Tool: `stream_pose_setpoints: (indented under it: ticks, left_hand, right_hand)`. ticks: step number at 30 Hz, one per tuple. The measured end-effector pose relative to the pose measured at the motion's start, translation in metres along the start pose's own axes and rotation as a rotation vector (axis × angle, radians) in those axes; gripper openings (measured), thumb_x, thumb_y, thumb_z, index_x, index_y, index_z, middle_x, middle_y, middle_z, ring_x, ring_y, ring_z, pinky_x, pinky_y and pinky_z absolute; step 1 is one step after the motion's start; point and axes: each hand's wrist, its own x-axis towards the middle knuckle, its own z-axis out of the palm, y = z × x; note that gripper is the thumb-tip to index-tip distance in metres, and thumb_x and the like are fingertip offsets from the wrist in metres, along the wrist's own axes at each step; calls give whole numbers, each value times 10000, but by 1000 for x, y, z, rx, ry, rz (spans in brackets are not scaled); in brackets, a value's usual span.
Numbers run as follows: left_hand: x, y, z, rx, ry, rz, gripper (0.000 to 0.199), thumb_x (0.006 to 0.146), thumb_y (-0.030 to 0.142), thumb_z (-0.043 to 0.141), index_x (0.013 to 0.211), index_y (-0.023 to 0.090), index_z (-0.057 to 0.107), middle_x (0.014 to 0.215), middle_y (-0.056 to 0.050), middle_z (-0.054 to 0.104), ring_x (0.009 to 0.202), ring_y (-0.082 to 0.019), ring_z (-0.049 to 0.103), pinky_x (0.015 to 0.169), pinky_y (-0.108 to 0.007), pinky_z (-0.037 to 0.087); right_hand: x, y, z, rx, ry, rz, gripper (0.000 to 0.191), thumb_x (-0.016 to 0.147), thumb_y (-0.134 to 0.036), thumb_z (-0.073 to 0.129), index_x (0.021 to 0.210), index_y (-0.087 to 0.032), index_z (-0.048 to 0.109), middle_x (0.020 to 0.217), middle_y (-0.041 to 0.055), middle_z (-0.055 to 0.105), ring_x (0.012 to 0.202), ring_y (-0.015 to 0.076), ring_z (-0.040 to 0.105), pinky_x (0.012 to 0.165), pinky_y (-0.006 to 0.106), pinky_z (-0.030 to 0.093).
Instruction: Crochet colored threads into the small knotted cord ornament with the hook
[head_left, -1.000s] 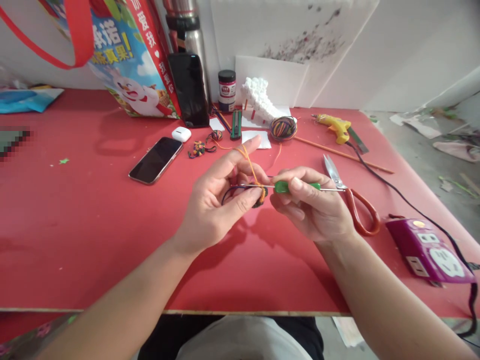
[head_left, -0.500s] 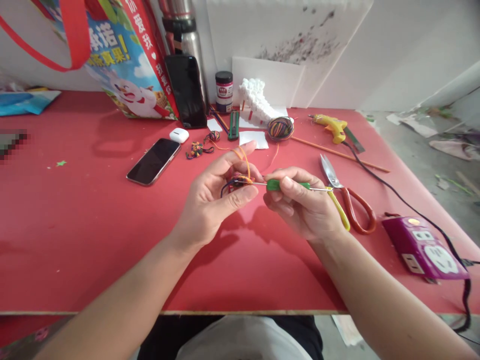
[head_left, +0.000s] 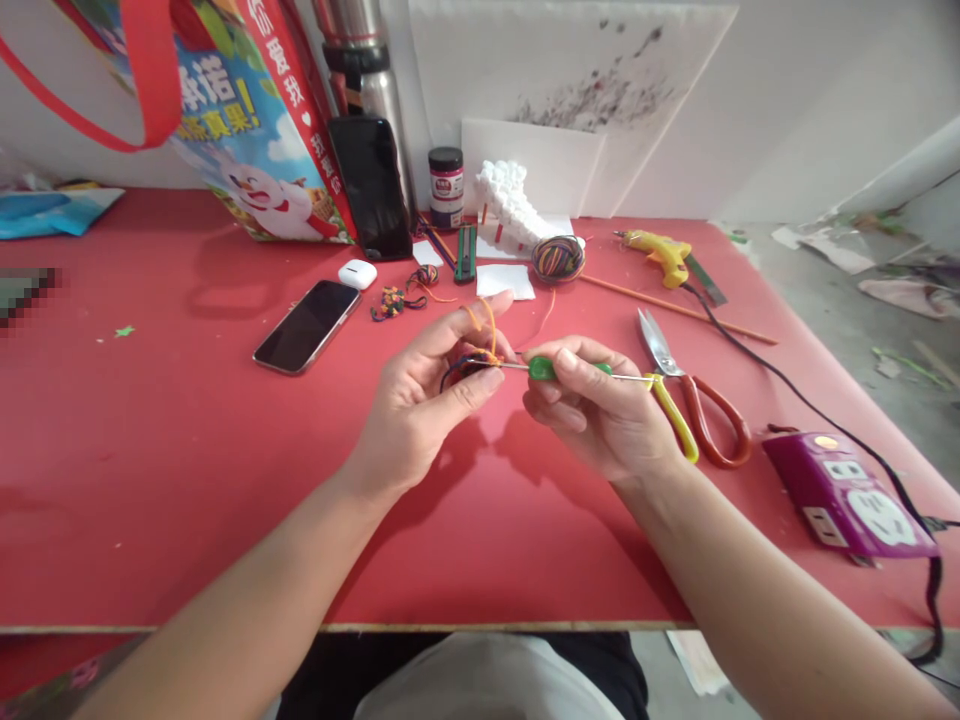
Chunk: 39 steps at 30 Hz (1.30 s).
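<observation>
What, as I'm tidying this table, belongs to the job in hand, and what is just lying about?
In use:
green-handled tool, right hand;
small yarn piece and orange strand, left hand.

Apparently lying about:
glue gun;
scissors;
flat phone;
small white case;
purple box.

- Crochet hook (head_left: 541, 369): green grip with a thin metal shaft showing at both ends; pinched between thumb and fingers of the right hand (head_left: 607, 400); nearly level, pointing left, its tip end at the yarn piece.
- Yarn piece (head_left: 489, 358): small, orange along its upper edge and dark elsewhere; held in the left hand (head_left: 427, 395), partly hidden by the thumb; a dark strand (head_left: 448, 376) curves out on its left side.
- Orange yarn (head_left: 493, 328): rises from the piece towards the raised left index finger.
</observation>
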Motion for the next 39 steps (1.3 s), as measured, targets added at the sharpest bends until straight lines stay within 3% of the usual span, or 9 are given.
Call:
stream_pose_setpoints:
  ticks: [5, 13, 18, 22, 28, 39]
  left_hand:
    - [0, 1, 0, -65, 22, -58, 350, 870, 202, 850, 1196, 325, 882, 969, -13, 766, 839, -135, 636, 762, -274, 519]
    - [0, 0, 0, 0, 48, -55, 207, 859, 176, 897, 1027, 297, 885, 899, 9, 723, 858, -122, 677, 774, -241, 539]
    - [3, -1, 2, -31, 43, -35, 420, 793, 130, 933, 1164, 318, 873, 807, 40, 676, 814, -112, 686, 813, -233, 576]
    - [1, -1, 5, 9, 88, -8, 455, 758, 111, 950, 1160, 312, 878, 806, 39, 680, 808, -116, 676, 799, -239, 577]
    - [1, 0, 1, -32, 68, -61, 363, 811, 209, 931, 1156, 313, 886, 1052, -31, 797, 955, -177, 705, 879, -323, 584]
    - [7, 2, 0, -72, 91, -158, 508, 688, 114, 971, 1159, 276, 871, 871, 21, 698, 812, -115, 649, 798, -255, 565]
  right_hand:
    - [0, 1, 0, 7, 10, 1, 259, 726, -350, 992, 723, -188, 790, 629, -30, 665, 446, 28, 366, 493, 252, 251]
    - [0, 1, 3, 3, 25, 38, 277, 693, -361, 1001, 713, -181, 792, 599, -34, 644, 439, 28, 351, 477, 251, 223]
    - [-3, 2, 5, 32, 3, 62, 278, 683, -362, 1015, 753, -173, 825, 573, -33, 652, 409, 20, 349, 470, 245, 206]
    - [-3, 1, 5, 35, 1, 51, 278, 713, -357, 996, 734, -162, 799, 600, -35, 643, 406, 12, 338, 472, 243, 215]
    - [1, -1, 1, 63, 12, 75, 290, 783, -331, 952, 703, -148, 741, 619, -44, 608, 429, -1, 313, 489, 223, 266]
    - [2, 3, -1, 64, -7, 103, 215, 806, -323, 917, 796, -146, 794, 641, -41, 595, 450, 13, 283, 480, 229, 295]
